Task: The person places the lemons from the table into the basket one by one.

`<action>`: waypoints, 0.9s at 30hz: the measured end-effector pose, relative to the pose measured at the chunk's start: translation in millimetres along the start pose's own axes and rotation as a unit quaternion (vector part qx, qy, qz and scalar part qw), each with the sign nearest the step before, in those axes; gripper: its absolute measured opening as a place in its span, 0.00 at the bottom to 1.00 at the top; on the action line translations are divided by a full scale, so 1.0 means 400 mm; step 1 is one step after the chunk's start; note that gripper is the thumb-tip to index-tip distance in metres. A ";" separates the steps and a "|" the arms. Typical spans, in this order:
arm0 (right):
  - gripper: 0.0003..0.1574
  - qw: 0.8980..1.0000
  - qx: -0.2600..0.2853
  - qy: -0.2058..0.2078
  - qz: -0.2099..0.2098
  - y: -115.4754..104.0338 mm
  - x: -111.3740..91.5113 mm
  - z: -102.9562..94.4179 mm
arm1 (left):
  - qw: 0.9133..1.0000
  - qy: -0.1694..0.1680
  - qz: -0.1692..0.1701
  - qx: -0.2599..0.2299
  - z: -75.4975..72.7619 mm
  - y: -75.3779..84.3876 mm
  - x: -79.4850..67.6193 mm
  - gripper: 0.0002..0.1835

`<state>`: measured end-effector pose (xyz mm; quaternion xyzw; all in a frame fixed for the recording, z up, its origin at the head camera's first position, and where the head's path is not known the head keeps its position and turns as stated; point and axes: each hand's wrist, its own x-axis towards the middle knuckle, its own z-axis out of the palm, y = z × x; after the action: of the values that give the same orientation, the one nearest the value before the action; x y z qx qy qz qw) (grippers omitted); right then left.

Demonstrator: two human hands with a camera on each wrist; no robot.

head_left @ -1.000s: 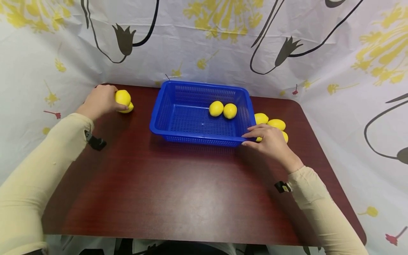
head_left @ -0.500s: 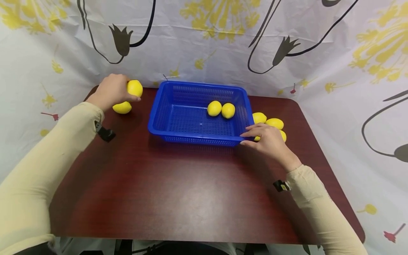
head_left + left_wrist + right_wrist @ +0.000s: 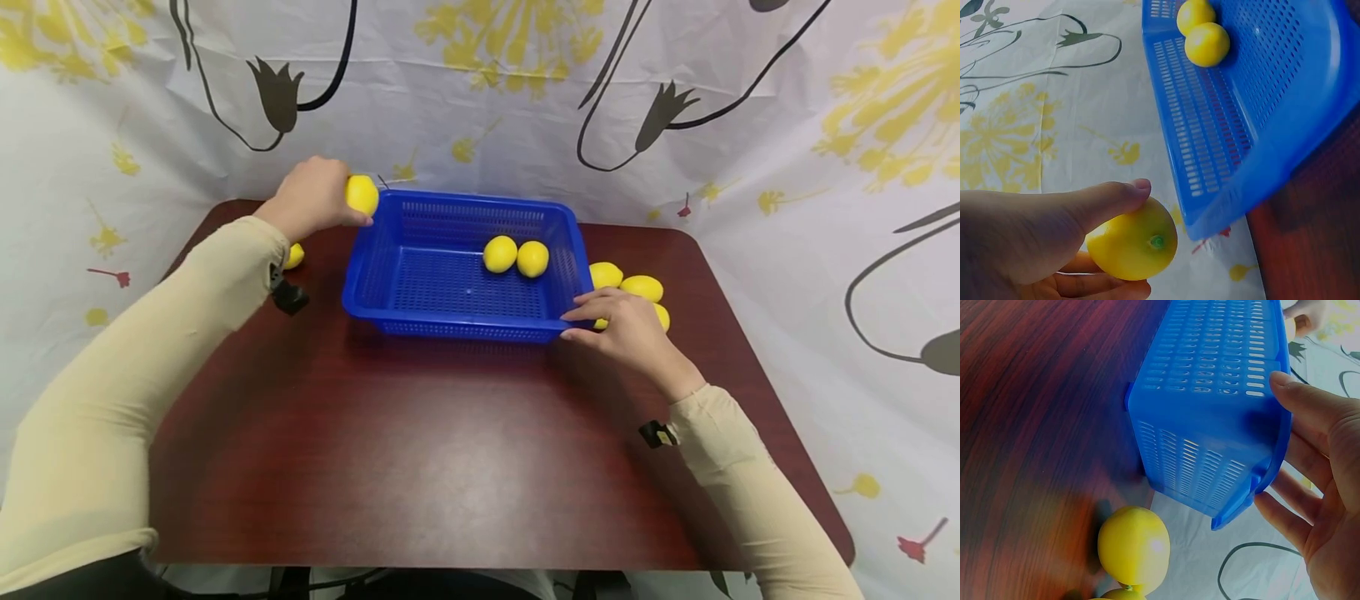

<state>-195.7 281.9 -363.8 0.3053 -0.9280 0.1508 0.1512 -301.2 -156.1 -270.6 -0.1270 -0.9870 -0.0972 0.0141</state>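
Note:
My left hand (image 3: pixel 315 196) grips a yellow lemon (image 3: pixel 363 196) between thumb and fingers, up by the back left corner of a blue plastic basket (image 3: pixel 465 320). In the left wrist view the held lemon (image 3: pixel 1135 240) shows a green stem spot and appears outside the basket wall. Two lemons (image 3: pixel 499 254) lie together on the basket floor, toward its right side. At the near right corner, my right hand (image 3: pixel 630 329) holds the rim; the right wrist view shows the thumb (image 3: pixel 1310 400) on one side of the corner and fingertips at the other.
One lemon (image 3: pixel 294 256) lies on the left of the dark red wooden table (image 3: pixel 450 450), partly behind the left wrist. Several lemons (image 3: pixel 642 288) sit right of the basket, partly hidden by the right hand. A patterned white cloth (image 3: pixel 420 108) hangs behind the table.
My left hand has lifted a lemon from the left side and carried it rightward to the basket's back left corner. The right hand keeps its hold on the rim.

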 end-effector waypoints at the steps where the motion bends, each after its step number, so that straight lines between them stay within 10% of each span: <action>1: 0.18 1.000 0.001 -0.001 0.000 0.000 0.000 0.000 | 1.000 0.001 0.004 0.001 0.002 0.009 0.005 0.27; 27: 0.19 1.000 -0.002 -0.003 -0.001 0.001 0.000 -0.001 | 0.997 -0.051 0.042 0.035 0.090 0.185 0.173 0.25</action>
<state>-195.9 282.2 -363.5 0.3066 -0.9285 0.1477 0.1488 -349.3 -61.5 -288.5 -0.1725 -0.9831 -0.0552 -0.0275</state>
